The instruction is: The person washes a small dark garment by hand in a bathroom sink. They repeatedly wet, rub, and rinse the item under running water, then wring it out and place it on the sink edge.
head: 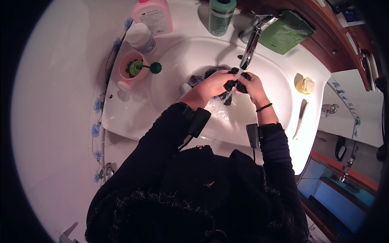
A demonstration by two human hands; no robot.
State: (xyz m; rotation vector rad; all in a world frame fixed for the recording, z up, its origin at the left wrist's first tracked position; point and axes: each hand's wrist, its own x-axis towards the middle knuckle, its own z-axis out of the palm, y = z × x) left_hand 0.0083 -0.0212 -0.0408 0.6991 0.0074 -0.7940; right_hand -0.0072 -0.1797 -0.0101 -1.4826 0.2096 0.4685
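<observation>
Under the running chrome faucet, my left hand and my right hand both grip a bunched black cloth item, perhaps a sock. Water falls between the hands onto it, and its lower end hangs toward the water in the white washbasin. Beside and partly behind my left hand lie more wet dark and grey cloths in the basin; my left hand and forearm hide part of them. A black band circles my right wrist.
Along the rim stand a pink bottle, a white jar, a pink cup holding a green item, and a green bottle. A green pouch lies behind the faucet. A yellow jar and a slim handled tool are at right.
</observation>
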